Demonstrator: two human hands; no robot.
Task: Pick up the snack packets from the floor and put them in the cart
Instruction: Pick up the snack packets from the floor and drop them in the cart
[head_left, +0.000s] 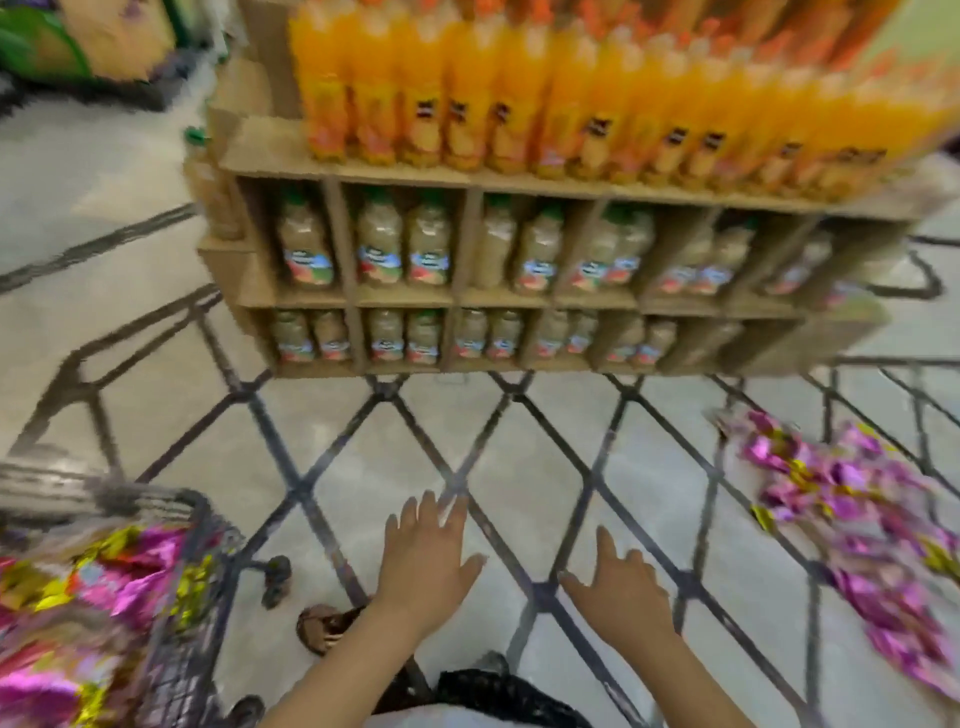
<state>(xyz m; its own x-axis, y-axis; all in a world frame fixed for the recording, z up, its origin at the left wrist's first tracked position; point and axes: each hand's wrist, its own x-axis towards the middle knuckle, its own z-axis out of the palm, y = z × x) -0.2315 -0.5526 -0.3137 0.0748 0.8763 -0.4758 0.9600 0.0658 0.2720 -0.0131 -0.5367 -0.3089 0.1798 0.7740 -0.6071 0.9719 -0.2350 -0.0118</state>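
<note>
Shiny pink and gold snack packets (857, 525) lie in a loose heap on the tiled floor at the right. More of the same packets (88, 613) fill the wire cart (197, 561) at the lower left. My left hand (426, 556) and my right hand (618, 587) hang over bare floor in the lower middle, between cart and heap. Both have straight, spread fingers and hold nothing. The whole frame is blurred by motion.
A cardboard display shelf (363, 174) stands straight ahead, with orange juice bottles (519, 104) on top and pale juice bottles (405, 249) in its lower cells. My sandalled foot (324, 626) is beside the cart wheel (275, 571). Dark diamond lines cross the floor.
</note>
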